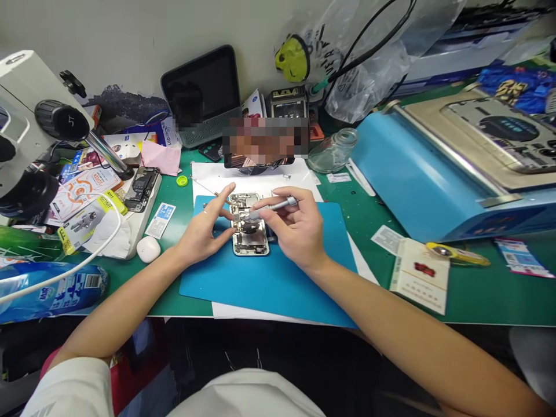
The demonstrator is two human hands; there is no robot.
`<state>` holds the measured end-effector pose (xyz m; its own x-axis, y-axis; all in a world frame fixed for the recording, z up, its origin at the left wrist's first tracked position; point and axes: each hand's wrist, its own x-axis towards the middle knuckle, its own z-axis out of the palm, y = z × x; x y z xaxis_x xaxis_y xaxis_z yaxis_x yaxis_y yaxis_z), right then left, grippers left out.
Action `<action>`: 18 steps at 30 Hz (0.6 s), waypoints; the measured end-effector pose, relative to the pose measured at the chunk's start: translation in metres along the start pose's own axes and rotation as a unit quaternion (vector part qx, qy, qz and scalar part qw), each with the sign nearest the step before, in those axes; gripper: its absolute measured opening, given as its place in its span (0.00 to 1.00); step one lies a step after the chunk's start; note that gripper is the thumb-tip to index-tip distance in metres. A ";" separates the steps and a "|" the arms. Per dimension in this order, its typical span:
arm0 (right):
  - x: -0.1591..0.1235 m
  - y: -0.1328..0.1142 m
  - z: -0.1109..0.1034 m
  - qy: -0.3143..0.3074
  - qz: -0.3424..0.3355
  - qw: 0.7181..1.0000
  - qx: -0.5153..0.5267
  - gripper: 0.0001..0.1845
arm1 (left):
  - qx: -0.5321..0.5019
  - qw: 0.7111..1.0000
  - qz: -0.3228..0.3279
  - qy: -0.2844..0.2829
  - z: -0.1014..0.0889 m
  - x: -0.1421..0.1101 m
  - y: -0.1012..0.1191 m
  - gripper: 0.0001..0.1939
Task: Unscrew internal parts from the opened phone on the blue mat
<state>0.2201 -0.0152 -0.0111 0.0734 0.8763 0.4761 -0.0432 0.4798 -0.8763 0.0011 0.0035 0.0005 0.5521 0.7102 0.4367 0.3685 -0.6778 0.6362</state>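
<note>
An opened phone (249,240) with its insides showing lies on a blue mat (269,278). My left hand (207,226) rests at the phone's left edge, with the thumb against it and the fingers spread above. A grey screwdriver (273,207) sits in my right hand (295,229), which is closed round it; the tip points down into the upper part of the phone.
A microscope (30,133) stands at the left, with a second opened phone (141,188) and a white earbud case (148,249) near it. A big blue machine (434,174) fills the right. A glass jar (332,152), a tablet (202,95) and a cigarette pack (421,275) lie around.
</note>
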 end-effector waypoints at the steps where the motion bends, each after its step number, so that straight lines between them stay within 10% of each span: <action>1: 0.000 0.000 0.000 -0.001 -0.003 1.000 0.001 0.17 | 0.002 1.000 -0.006 -0.004 0.000 0.000 0.000 0.49; 18: -0.002 -0.001 0.001 -0.035 0.010 0.999 -0.013 0.16 | -0.014 1.000 0.021 -0.006 0.001 0.000 0.002 0.48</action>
<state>0.2187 -0.0173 -0.0115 0.0019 0.8875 0.4608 -0.0175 0.4608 -0.8873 0.0027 0.0016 0.0008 0.5767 0.6780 0.4558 0.3232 -0.7018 0.6349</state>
